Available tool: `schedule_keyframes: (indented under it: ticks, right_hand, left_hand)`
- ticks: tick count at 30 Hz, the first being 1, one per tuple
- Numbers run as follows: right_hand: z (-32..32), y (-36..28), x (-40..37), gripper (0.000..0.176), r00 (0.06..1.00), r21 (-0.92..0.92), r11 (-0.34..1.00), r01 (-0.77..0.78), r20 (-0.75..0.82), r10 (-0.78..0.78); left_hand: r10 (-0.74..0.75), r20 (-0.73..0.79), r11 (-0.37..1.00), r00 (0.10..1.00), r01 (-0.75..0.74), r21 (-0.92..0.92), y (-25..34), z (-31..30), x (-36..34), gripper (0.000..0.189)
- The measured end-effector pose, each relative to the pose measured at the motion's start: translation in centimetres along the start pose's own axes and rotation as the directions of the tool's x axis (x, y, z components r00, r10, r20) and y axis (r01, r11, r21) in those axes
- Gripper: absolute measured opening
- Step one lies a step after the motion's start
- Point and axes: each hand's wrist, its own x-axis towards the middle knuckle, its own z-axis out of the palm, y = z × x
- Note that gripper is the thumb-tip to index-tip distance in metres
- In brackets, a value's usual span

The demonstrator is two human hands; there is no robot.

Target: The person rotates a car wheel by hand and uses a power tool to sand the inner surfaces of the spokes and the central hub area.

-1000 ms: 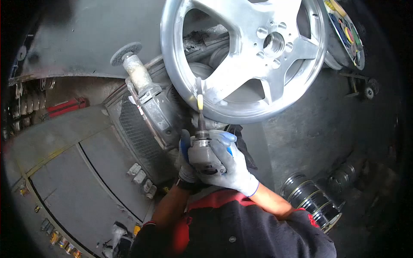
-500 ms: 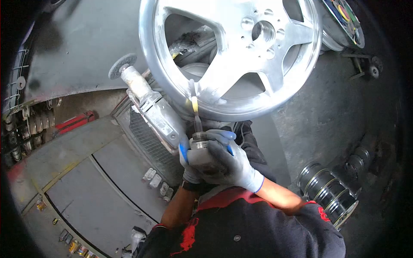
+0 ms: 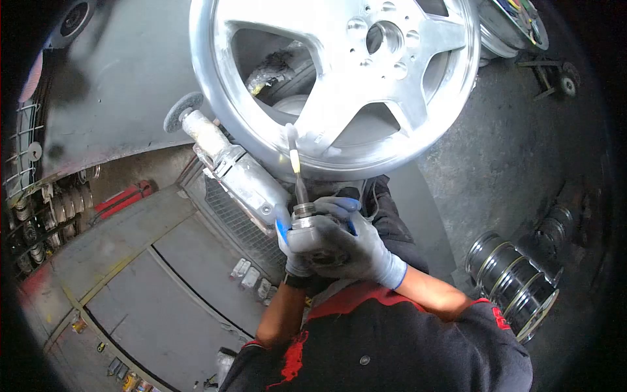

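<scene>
Both of my gloved hands grip a grey die grinder (image 3: 319, 240) in front of my chest. My left hand (image 3: 291, 258) wraps its left side, and my right hand (image 3: 372, 251) closes over its right side with the fingers across the front. From its collar a thin shaft (image 3: 301, 189) with a yellow band points away from me. The pale rounded tip (image 3: 291, 134) overlaps the inner lip of a silver alloy wheel (image 3: 339, 85), near the base of a spoke. Left of my hands lies a dusty angle grinder (image 3: 245, 176) with a round disc (image 3: 183, 112) on its end.
A metal grate (image 3: 241, 219) lies under the angle grinder. Several small blocks (image 3: 250, 277) line the grey bench (image 3: 176, 287). Black stacked rims (image 3: 513, 281) stand on the floor at right, and another wheel (image 3: 499, 32) sits behind the silver one.
The view has shifted slightly, so the wheel appears farther left and up. The die grinder stays in both hands with its tip still at the wheel's lip.
</scene>
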Motion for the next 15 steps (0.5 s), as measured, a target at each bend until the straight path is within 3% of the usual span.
schedule_keyframes:
  ticks: [2, 4, 5, 9, 12, 15]
  right_hand:
    - [0.9, 0.9, -1.4, 0.079, 0.999, -0.057, 0.998, -0.031, 0.009, 0.032]
    - [1.3, 1.0, -0.9, 0.081, 0.999, -0.037, 0.999, -0.04, 0.004, 0.041]
    - [1.5, 1.1, -0.6, 0.083, 0.999, -0.018, 0.999, -0.049, 0.002, 0.049]
    - [1.3, 1.4, -0.4, 0.083, 0.999, -0.004, 1.0, -0.01, -0.041, 0.01]
    - [1.4, 1.9, -1.7, 0.083, 0.998, 0.006, 0.998, -0.066, -0.005, 0.066]
    - [1.0, 1.6, -1.3, 0.083, 1.0, -0.044, 0.999, 0.001, -0.017, -0.002]
  left_hand:
    - [0.022, -0.021, 0.999, 1.0, -0.021, 0.038, 0.6, -0.3, -0.5, 0.105]
    - [-0.142, -0.193, 0.984, 0.971, 0.117, -0.137, 1.6, 0.4, -1.1, 0.108]
    - [-0.149, -0.192, 0.979, 0.97, 0.117, -0.165, 1.8, 0.4, -1.2, 0.108]
    - [-0.097, -0.062, 0.975, 0.993, 0.082, -0.204, 1.2, -0.9, -0.9, 0.108]
    - [-0.064, -0.004, 0.972, 0.998, 0.061, -0.226, 0.4, -1.8, -0.6, 0.109]
    - [-0.038, 0.043, 0.971, 0.998, 0.046, -0.233, 0.5, -1.8, -0.3, 0.11]
